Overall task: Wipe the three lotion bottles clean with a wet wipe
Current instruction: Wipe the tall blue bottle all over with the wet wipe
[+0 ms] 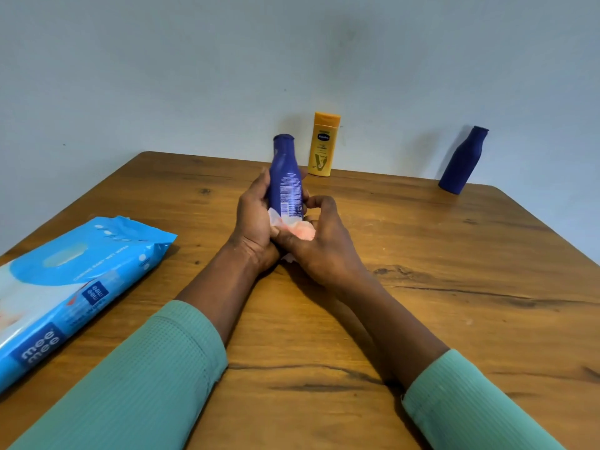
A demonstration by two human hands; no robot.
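Two bare forearms in ribbed mint-green long sleeves (pixel 156 378), cuffs pushed partway up.

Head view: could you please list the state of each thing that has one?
Held blue bottle: upright, capped, gripped by the left hand.
Wet wipe: crumpled, pressed to that bottle's base by the right hand.
Yellow bottle: standing by the wall, capped.
Far blue bottle: standing on the table, capped.
Wipes pack: lying flat; whether its flap is shut is unclear.

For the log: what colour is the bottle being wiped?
Dark blue bottle, back label facing the head camera, the only view.
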